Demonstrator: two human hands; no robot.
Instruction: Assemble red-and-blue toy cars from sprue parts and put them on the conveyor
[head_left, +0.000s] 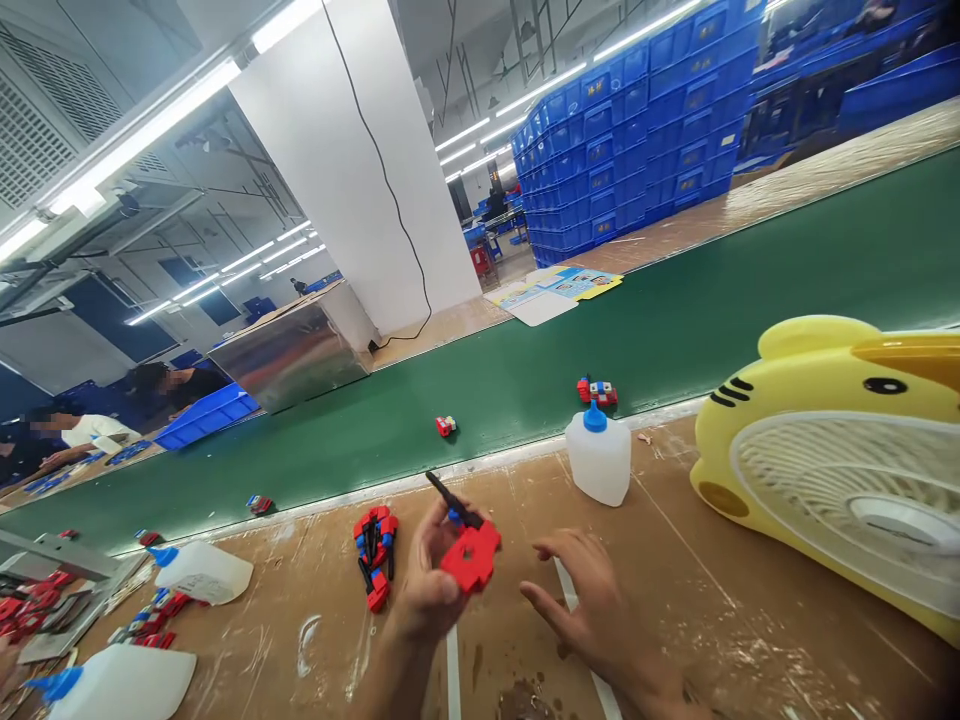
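My left hand (421, 598) grips a red plastic toy part (474, 560) between thumb and fingers. A black rod sticks up from the part toward the upper left, and a bit of blue shows behind it. To the right, my right hand (596, 605) is apart from the part, its thumb and fingers spread and holding nothing. Left of my left hand, a small cluster of red, black and blue toy parts (386, 525) lies on the brown tabletop (300, 570).
A green conveyor belt (345, 435) crosses beyond the table, carrying a small red-and-white piece (445, 427) and other toy pieces. A white bottle (598, 462) stands ahead; a yellow fan (810, 390) is at right. Blue crates (637, 140) are stacked behind. Co-workers sit at far left.
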